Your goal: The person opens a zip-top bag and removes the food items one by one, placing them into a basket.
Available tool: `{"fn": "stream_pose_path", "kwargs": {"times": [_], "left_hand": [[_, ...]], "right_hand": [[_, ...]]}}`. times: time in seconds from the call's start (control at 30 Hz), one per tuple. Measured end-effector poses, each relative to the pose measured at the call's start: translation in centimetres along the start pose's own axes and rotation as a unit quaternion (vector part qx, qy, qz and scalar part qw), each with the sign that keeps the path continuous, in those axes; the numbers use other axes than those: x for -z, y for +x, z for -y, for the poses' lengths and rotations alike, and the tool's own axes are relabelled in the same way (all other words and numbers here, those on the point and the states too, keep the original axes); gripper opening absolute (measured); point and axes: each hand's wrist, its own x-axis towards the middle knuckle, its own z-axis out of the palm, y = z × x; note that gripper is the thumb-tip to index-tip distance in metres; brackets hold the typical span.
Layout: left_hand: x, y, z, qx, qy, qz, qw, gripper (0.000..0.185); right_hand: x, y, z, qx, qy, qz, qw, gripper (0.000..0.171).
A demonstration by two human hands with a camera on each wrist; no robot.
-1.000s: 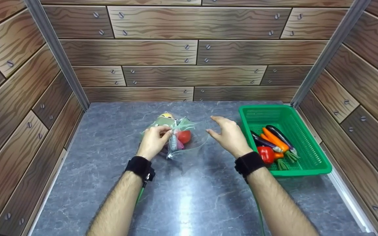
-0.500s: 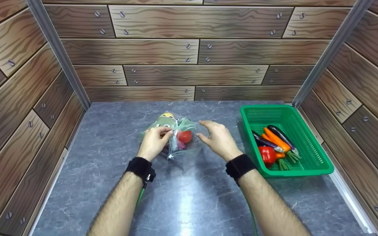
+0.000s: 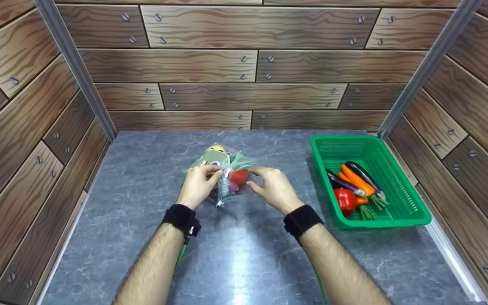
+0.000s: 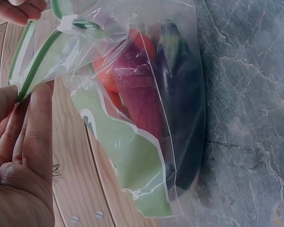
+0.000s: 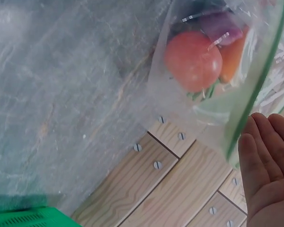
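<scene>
A clear zip bag [image 4: 146,189] with a green-edged opening and green print lies on the tabletop, packed with vegetables. Through its film I see a tomato [image 5: 194,61], a dark eggplant [image 4: 184,109], a purple root-shaped vegetable [image 4: 137,90] and something orange [image 5: 234,59]. My left hand [image 3: 197,184] pinches the green zip edge [image 4: 38,66] between thumb and fingers. On the opposite side of the opening is my right hand [image 3: 275,188], thumb and fingers parted. Its fingertips [image 5: 260,120] are at the zip edge; whether they touch it I cannot tell.
A green basket [image 3: 422,216] stands on the right, holding eggplants [image 3: 362,176], carrots [image 3: 354,180] and a red bell pepper [image 3: 345,201]. Wood-patterned walls [image 3: 210,67] enclose the grey marbled table [image 3: 142,254]. A yellow round thing [image 3: 216,148] shows at the bag's far end.
My right hand has moved left from beside the basket to the bag's opening, and its side of the bag has drawn inward. My left hand keeps its hold in the same place.
</scene>
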Motion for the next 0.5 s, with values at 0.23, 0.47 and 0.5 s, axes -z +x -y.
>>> {"fn": "stream_pose_path", "kwargs": {"times": [0.23,0.47,0.5], "left_hand": [[0.0,-0.2,0.4,0.002,0.001,0.001,1.0000,0.026],[0.0,-0.3,0.8,0.001,0.004,-0.001,1.0000,0.026],[0.0,-0.3,0.8,0.002,0.003,-0.001,1.0000,0.026]], "right_hand": [[-1.8,0.1,-0.1,0.002,-0.003,0.014,1.000,0.036],[-3.0,0.3,0.1,0.007,-0.010,0.023,1.000,0.035],[-3.1,0.3,0.1,0.007,-0.010,0.024,1.000,0.035]]}}
